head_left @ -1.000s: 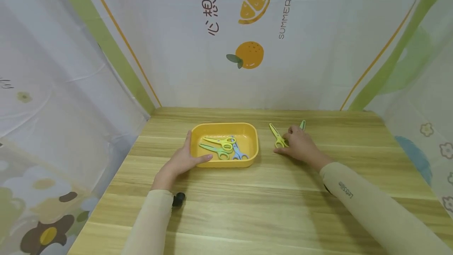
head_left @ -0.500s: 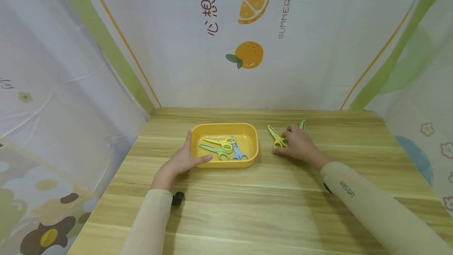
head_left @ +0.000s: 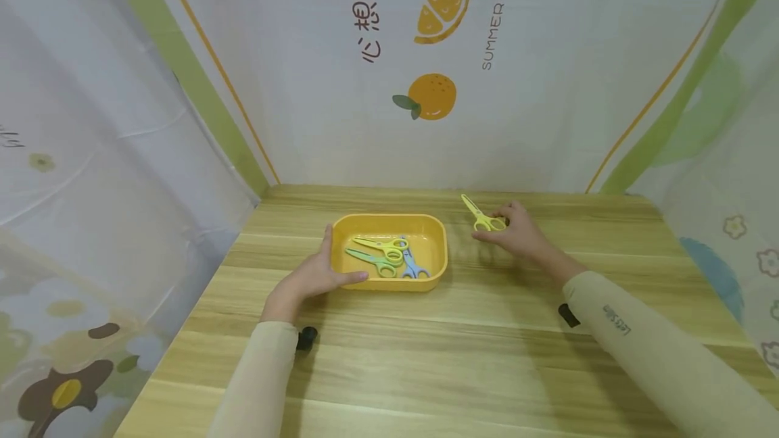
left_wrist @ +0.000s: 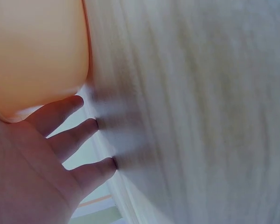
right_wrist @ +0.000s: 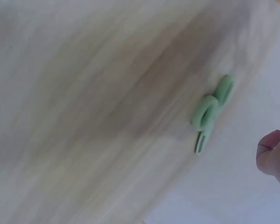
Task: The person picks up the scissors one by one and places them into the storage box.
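My left hand [head_left: 312, 277] holds the left end of a yellow plastic tray [head_left: 443, 255], thumb along the front rim and fingers spread outside. In the left wrist view, three fingers of that hand [left_wrist: 28, 168] reach past the tray's wall [left_wrist: 37, 51] to the tabletop. Inside the tray lie yellow scissors [head_left: 392, 245], green scissors [head_left: 372, 260] and blue scissors [head_left: 410, 263]. To the tray's right, my right hand [head_left: 522, 232] pinches another pair of yellow scissors [head_left: 479, 214] by the handles, blades pointing up-left. Green scissors [right_wrist: 206, 112] lie on the table in the right wrist view, hidden in the head view.
The wooden table [head_left: 426, 357] ends at a white curtain [head_left: 517, 134] with fruit prints behind it. More printed curtains hang at both sides. A black wrist mount [head_left: 307, 338] sits by my left forearm, another [head_left: 569, 315] by my right.
My right hand has moved up and back in the head view, carrying the yellow scissors with it. The green blade that showed behind that hand is now covered. My left hand stays at the tray.
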### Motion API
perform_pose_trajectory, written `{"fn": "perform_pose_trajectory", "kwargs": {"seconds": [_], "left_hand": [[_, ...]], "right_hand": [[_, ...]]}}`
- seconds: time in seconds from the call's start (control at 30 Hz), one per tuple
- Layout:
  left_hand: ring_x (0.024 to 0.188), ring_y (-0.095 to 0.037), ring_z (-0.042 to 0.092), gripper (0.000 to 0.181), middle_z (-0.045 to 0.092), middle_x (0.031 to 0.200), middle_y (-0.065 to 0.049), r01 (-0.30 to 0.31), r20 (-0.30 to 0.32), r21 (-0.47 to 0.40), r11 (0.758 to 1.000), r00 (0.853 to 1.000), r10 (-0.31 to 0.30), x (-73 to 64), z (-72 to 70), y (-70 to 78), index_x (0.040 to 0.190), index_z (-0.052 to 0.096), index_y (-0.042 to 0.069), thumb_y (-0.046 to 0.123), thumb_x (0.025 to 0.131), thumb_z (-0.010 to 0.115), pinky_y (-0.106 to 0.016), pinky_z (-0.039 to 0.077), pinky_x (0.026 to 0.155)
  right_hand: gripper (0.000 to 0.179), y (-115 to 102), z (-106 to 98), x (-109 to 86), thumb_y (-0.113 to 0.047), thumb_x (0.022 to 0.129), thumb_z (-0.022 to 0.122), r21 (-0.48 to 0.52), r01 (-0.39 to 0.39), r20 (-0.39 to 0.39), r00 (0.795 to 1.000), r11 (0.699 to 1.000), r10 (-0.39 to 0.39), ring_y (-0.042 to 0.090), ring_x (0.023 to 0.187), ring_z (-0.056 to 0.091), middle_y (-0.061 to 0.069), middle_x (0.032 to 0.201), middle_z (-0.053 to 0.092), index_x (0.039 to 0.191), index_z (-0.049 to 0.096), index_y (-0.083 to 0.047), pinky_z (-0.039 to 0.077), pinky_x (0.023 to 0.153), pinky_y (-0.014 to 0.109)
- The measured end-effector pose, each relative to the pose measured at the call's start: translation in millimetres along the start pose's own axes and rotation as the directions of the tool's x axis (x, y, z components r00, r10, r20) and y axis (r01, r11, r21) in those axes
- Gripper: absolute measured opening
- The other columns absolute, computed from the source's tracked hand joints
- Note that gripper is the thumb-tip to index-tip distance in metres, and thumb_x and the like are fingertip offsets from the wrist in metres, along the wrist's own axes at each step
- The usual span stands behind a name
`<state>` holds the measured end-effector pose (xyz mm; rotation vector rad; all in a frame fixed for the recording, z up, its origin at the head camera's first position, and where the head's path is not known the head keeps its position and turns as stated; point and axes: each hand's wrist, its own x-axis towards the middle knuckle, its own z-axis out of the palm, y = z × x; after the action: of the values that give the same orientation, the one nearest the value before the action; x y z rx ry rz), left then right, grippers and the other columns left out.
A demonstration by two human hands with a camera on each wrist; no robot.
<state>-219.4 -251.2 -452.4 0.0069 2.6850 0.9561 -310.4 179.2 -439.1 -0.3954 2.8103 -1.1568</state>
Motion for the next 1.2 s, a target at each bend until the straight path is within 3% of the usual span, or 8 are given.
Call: {"fn": "perform_pose_trajectory", "kwargs": {"seconds": [0.17, 0.33, 0.93, 1.2], "left_hand": [[0.156, -0.055, 0.032, 0.144, 0.012, 0.175, -0.031, -0.005, 0.004, -0.008, 1.000, 1.000, 0.005, 0.6, 1.0, 1.0, 0.166, -0.030, 0.020, 0.075, 0.085, 0.076, -0.066, 0.031, 0.127], [0.155, -0.054, 0.035, 0.145, 0.014, 0.175, -0.031, -0.003, -0.005, -0.004, 1.000, 1.000, 0.003, -0.5, -0.5, 1.2, 0.166, -0.029, 0.020, 0.077, 0.083, 0.076, -0.065, 0.032, 0.127], [0.159, -0.053, 0.028, 0.143, 0.007, 0.178, -0.027, -0.009, 0.012, -0.031, 0.999, 1.000, 0.009, 0.8, -0.2, 0.9, 0.165, -0.030, 0.023, 0.073, 0.085, 0.077, -0.066, 0.029, 0.128], [0.158, -0.053, 0.030, 0.144, 0.008, 0.177, -0.027, -0.013, 0.010, -0.026, 1.000, 1.000, 0.013, 0.6, -0.5, 0.2, 0.165, -0.031, 0.023, 0.074, 0.084, 0.077, -0.066, 0.029, 0.128]], "right_hand": [[0.066, -7.1, -5.5, 0.7, -0.044, 0.090, 0.086, 0.061, 0.004, -0.020, 1.000, 0.998, -0.003, 0.027, 0.097, 0.046, 0.018, 0.118, 0.047, 0.133, 0.067, 0.003, 0.049, 0.072, 0.030], [0.065, -15.0, -6.2, 1.5, -0.043, 0.090, 0.086, 0.048, 0.028, -0.036, 0.999, 0.998, -0.026, 0.027, 0.094, 0.047, 0.017, 0.117, 0.048, 0.130, 0.068, 0.004, 0.051, 0.068, 0.030], [0.058, -46.4, -3.5, 2.4, -0.040, 0.087, 0.089, 0.105, 0.069, -0.040, 0.997, 0.992, -0.065, 0.027, 0.099, 0.044, 0.014, 0.114, 0.048, 0.127, 0.071, -0.002, 0.045, 0.077, 0.035], [0.057, -63.0, 2.4, 2.2, -0.038, 0.086, 0.091, 0.137, 0.086, -0.028, 0.996, 0.987, -0.082, 0.027, 0.104, 0.046, 0.019, 0.121, 0.050, 0.125, 0.072, -0.001, 0.046, 0.081, 0.034]]}}
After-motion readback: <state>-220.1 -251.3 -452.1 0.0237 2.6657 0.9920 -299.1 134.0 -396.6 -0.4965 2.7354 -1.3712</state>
